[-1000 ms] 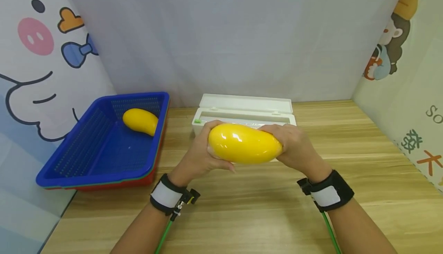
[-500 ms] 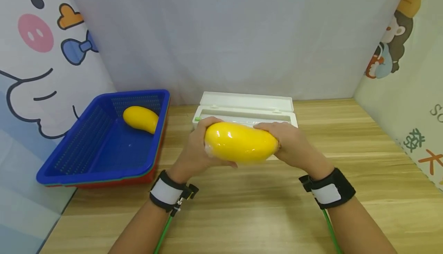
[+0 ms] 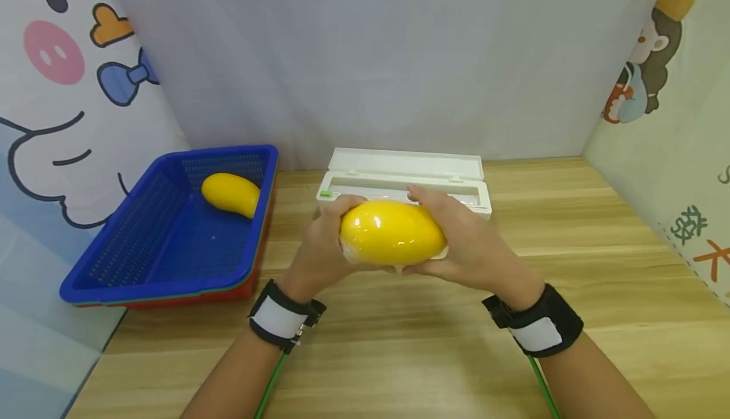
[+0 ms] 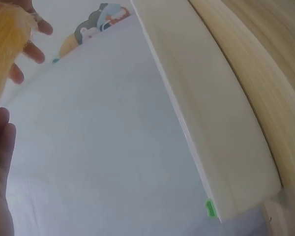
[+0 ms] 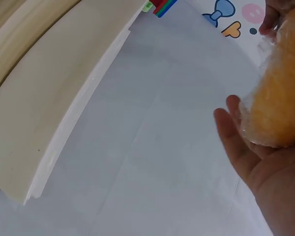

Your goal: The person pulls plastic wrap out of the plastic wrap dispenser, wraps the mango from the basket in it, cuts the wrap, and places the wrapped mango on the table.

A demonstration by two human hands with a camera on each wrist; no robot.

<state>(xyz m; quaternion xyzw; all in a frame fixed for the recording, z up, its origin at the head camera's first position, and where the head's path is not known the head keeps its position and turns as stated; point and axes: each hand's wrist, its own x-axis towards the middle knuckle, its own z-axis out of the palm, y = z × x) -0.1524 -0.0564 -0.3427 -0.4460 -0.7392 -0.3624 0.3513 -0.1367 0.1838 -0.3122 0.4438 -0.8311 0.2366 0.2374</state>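
Note:
A yellow mango (image 3: 393, 232), glossy with clear cling film, is held up off the table between both hands. My left hand (image 3: 322, 241) grips its left end, where the film bunches up whitish. Around the right end my right hand (image 3: 476, 238) holds it, thumb below and fingers above. The right wrist view shows crinkled film over the mango (image 5: 280, 93), with the palm beneath that end. Just behind the hands stands a white cling film dispenser (image 3: 490, 206), its lid tipped back and a green slider (image 3: 326, 194) at its left end.
Stacked plastic baskets, a blue one (image 3: 171, 295) on top, stand at the left. Inside lies another yellow mango (image 3: 230, 194). A grey curtain (image 3: 371, 58) closes off the back, with printed panels on both sides. Wood-grain table (image 3: 410, 355) extends in front of the dispenser.
The right hand has shifted its hold, its fingers now further over the mango's top and its thumb visible underneath. The mango appears shorter, turned slightly, and has moved a little left.

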